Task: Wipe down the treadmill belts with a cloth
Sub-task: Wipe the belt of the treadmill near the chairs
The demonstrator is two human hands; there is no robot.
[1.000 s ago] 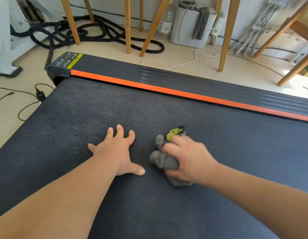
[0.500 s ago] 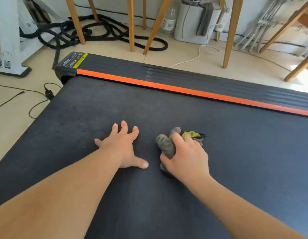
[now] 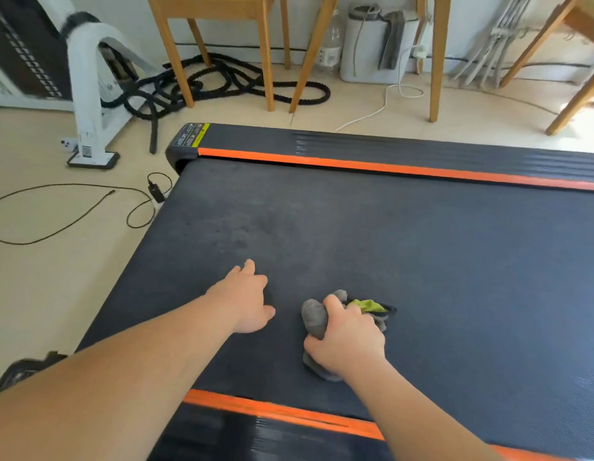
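Just past the near orange stripe (image 3: 282, 410) along the treadmill's near edge, the right hand (image 3: 347, 341) has its fingers (image 3: 332, 306) curled tight over a bunched grey cloth (image 3: 314, 316) with a yellow-green patch. The cloth is pressed on the treadmill belt (image 3: 455, 261) close to that edge. Just beside it, toward the belt's left end, the left hand (image 3: 245, 297) lies palm down with fingers straight and a little apart, bracing on the belt and holding nothing. The wiping would likely go better with the wad opened flatter, so more cloth meets the textured surface. Firm, overlapping strokes could then run from the near edge to the far one. The braced hand would shift ahead so it never rests on uncleaned ground that gets skipped. The pale dusty smudges (image 3: 242, 242) toward the far left corner look to need the most pressure. Counted: two hands, one cloth and one belt in view. There are two orange stripes, the second (image 3: 389, 168) at the far edge. On the floor beyond lie one coiled black rope (image 3: 222, 81) and one clear bottle (image 3: 330, 44).
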